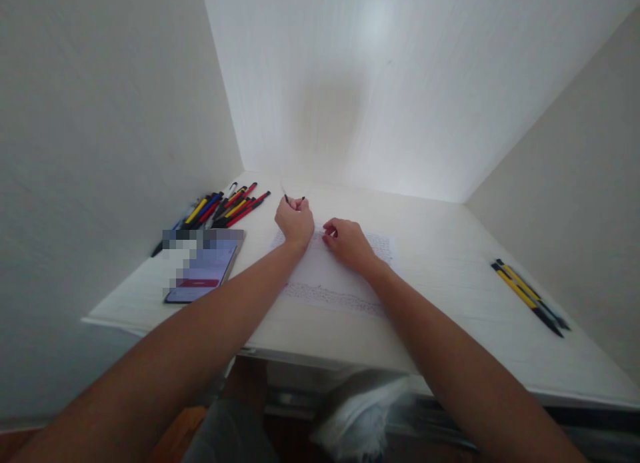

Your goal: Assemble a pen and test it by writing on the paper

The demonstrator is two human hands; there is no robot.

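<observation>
Pen part (pixel 295 200): small dark piece, pinched in the left hand (pixel 295 222), fingers curled tight around it, tips poking out past the knuckles. Too small to tell exactly which part of a pen it is.

Right hand (pixel 347 242) just beside the left, fingers curled in, resting knuckles-up on the paper sheet (pixel 325 283). Can't tell if it holds anything.

Sheet lies flat under both hands, faint lines of writing across it, text unreadable.

Left of the left hand: loose pile of pens (pixel 227 206), red, yellow, blue barrels with black ends, fanned out near the back left corner. Nearer than the pile, beside the left forearm: phone (pixel 205 271) flat on the surface, screen lit, part of it blurred out.

Well right of the right hand: two yellow-black pens (pixel 527 295) lying side by side, near the right wall.

Surface: white desk (pixel 440 250), faint grain, fitted into an alcove. White walls close in on left, back and right. Soft glare on the back wall.

Below the desk edge: white crumpled material (pixel 360 416), blurred.
</observation>
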